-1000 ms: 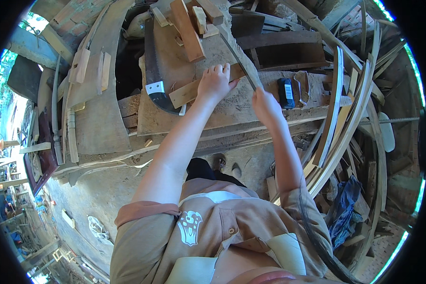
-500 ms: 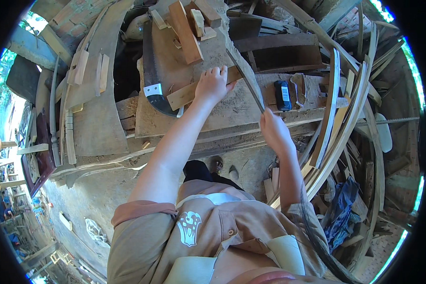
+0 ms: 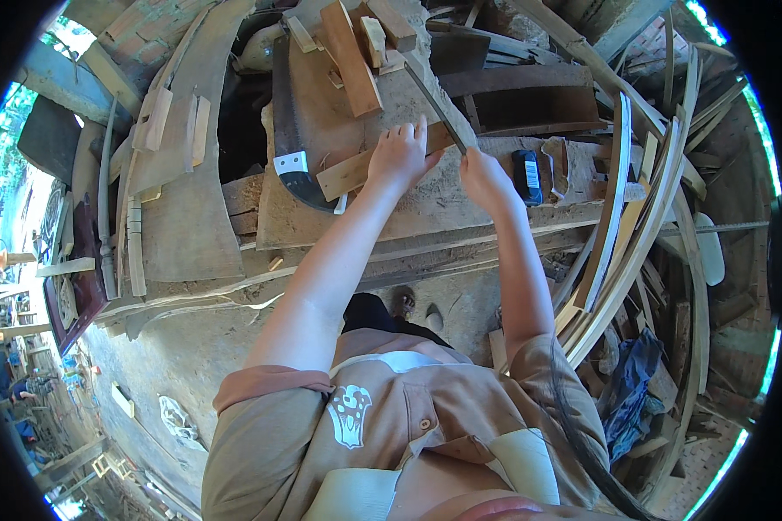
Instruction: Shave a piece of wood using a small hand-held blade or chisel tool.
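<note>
My left hand point(image 3: 398, 158) is closed over a short wooden strip point(image 3: 344, 177), pressing it down on the rough wooden bench point(image 3: 391, 217). One end of the strip shows left of that hand, the other right of it. In my right hand point(image 3: 487, 181) is one end of a long narrow metal blade point(image 3: 429, 97), slanting up and to the left. The blade crosses the strip's right end. Whether it is a saw or a file I cannot tell. Left of the strip lies a handsaw point(image 3: 285, 113) with a dark curved handle.
Wooden blocks point(image 3: 351, 61) lie at the bench's far side. A small dark blue object with a pale label point(image 3: 526, 177) sits right of my right hand. Long curved wood strips point(image 3: 652, 208) lean at the right. Thin boards point(image 3: 187, 191) lie at the left.
My right hand has pushed the blade forward and up to the left, so it is now close to the strip. My left hand stays on the strip; the view has shifted slightly.
</note>
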{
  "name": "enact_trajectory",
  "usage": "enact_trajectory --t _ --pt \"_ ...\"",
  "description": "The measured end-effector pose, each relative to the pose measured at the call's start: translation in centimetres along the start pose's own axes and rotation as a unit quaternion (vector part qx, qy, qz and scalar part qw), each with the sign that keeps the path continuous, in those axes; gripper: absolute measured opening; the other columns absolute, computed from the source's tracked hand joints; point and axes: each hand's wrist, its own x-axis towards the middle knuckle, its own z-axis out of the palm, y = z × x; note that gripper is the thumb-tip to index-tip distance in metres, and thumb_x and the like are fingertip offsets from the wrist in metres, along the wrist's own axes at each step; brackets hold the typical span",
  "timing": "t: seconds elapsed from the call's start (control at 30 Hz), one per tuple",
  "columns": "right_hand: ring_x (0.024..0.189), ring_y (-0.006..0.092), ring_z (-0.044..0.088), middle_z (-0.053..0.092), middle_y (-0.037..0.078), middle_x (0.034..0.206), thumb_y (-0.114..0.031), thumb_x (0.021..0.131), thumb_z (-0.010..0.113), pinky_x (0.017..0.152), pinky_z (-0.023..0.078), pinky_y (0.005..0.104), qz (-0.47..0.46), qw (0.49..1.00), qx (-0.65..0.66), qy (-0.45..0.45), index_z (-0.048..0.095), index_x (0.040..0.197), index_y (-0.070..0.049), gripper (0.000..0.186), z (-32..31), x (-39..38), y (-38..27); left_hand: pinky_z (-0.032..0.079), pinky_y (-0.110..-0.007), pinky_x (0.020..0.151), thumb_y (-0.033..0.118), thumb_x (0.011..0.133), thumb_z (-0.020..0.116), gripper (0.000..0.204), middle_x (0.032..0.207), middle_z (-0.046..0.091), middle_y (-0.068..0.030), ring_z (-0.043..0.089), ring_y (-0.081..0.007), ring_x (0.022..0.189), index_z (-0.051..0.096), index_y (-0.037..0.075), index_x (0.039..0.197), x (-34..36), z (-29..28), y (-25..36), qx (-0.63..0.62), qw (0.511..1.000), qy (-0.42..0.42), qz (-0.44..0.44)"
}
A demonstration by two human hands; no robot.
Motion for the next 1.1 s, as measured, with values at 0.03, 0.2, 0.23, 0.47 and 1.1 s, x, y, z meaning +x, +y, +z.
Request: enact_trajectory --t 0.03,0.2,0.23,0.47,1.1 --pt "0.086 0.045 0.054 0.057 0.03 0.087 -0.022 0.09 0.039 0.075 0.042 0.0506 -0.009 1.0 0.015 0.008 0.05 0.092 0.002 0.026 0.1 0.5 0.2 0.043 -0.038 0.083 0.047 0.081 0.053 0.067 0.097 0.056 -0.0156 0.056 -0.0283 0.091 0.034 0.006 0.131 0.1 -0.3 0.3 -0.017 1.0 -0.008 -0.01" --pt "0.086 0.0451 0.054 0.057 0.03 0.087 -0.023 0.09 0.038 0.075 0.042 0.0509 -0.005 1.0 0.017 -0.006 0.05 0.094 0.001 0.027 0.2 0.7 -0.8 0.043 -0.04 0.081 0.046 0.082 0.053 0.072 0.094 0.056 -0.0171 0.057 -0.0298 0.086 0.018 0.025 0.141 -0.4 -1.0 -0.2 0.008 1.0 -0.001 0.01" --pt "0.086 0.0453 0.054 0.057 0.03 0.086 -0.024 0.091 0.038 0.075 0.042 0.051 -0.004 1.0 0.015 -0.008 0.049 0.095 0.001 0.028 0.2 0.6 -0.7 0.044 -0.041 0.081 0.047 0.082 0.053 0.07 0.094 0.057 -0.017 0.057 -0.0299 0.087 0.018 0.03 0.14 -0.3 -1.0 -0.1 0.005 1.0 -0.012 0.008" --pt "0.086 0.0431 0.057 0.06 0.026 0.087 -0.023 0.09 0.037 0.076 0.045 0.0499 0.015 0.999 -0.032 -0.015 0.05 0.099 -0.002 0.025 -0.3 -2.4 0.2 0.044 -0.039 0.079 0.048 0.082 0.052 0.074 0.092 0.056 -0.0155 0.056 -0.0293 0.088 0.023 0.011 0.139 0.0 -0.6 0.4 -0.007 1.0 -0.015 -0.012" --pt "0.071 0.0374 0.058 0.059 0.019 0.08 -0.032 0.085 0.051 0.062 0.046 0.0471 0.028 0.989 -0.035 0.142 0.05 0.082 -0.003 0.028 3.2 -8.4 3.2 0.045 -0.038 0.075 0.046 0.079 0.057 0.05 0.088 0.057 -0.0128 0.057 -0.0268 0.085 0.051 0.0 0.099 -0.2 0.1 0.2 -0.016 0.999 0.039 -0.014"
